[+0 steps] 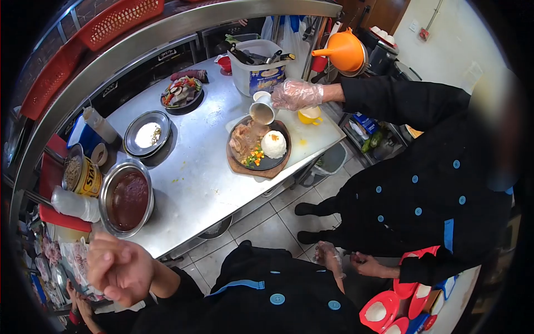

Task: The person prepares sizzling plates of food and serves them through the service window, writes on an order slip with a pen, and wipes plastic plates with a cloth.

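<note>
Red sauce just ahead of my left hand, the served plate farther out toward my right.
Nearest me, my left hand (122,270) is raised, palm showing, fingers loosely curled around nothing I can see; my gloved right hand (332,259) hangs low, and I cannot tell how far its fingers are closed. The steel bowl of red sauce (129,200) lies just beyond the left, clearly the nearer hand. Past it, the dark plate (272,162) sits on a wooden board (261,172), rice (273,145) on its right, a co-worker's gloved hand (297,94) tipping a cup (262,113) above.
</note>
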Tool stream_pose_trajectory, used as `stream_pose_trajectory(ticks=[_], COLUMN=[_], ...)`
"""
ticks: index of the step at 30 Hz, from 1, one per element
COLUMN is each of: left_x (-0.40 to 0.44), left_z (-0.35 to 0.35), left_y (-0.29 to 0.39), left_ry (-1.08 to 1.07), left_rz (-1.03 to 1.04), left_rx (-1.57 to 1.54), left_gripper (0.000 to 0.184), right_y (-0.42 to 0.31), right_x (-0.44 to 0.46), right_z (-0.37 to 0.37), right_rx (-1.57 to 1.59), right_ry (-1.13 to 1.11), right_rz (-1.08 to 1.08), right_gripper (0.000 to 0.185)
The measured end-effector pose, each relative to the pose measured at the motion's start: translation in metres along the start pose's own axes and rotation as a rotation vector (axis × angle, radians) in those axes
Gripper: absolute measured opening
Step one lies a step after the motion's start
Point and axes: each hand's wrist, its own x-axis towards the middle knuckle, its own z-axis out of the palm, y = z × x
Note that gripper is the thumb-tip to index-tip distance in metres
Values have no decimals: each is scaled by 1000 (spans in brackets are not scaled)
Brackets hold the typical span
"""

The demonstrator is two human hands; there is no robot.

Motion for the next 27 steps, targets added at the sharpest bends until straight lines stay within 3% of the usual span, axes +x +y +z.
stream_pose_trajectory(ticks=[5, 11, 15, 17, 19, 21, 24, 26, 27], left_x=[-2, -4, -6, -7, -12, -15, -21, -24, -25], left_z=[-4, -6, -5, -2, -4, -6, -23, -38, -46], left_y=[0, 0, -1, -2, -2, 1, 0, -3, -3], left_ry=[-23, -54, -52, -51, -50, -44, -67, -51, -42], left_rz=[-57, -87, -121, -140, -149, -184, -224, -221, -242], left_rx=[-13, 79, 99, 90, 88, 86, 172, 206, 236], left_gripper=[43, 38, 36, 36, 36, 36, 36, 36, 36], right_y=[-12, -92, -124, -153, -173, -190, -178, -165, -151], right_x=[14, 7, -11, -5, 9, 49, 127, 158, 198], right_z=[14, 90, 135, 185, 238, 281, 325, 343, 346], right_rx=[-52, -170, -424, -611, -784, -1061, -1070, -1125, -1131], right_ry=[-56, -373, -594, -643, -525, -549, -641, -570, -577], right_rz=[-6, -137, -249, -565, -721, -1251, -1273, -859, -858], right_gripper=[20, 23, 27, 25, 29, 19, 24, 28, 28])
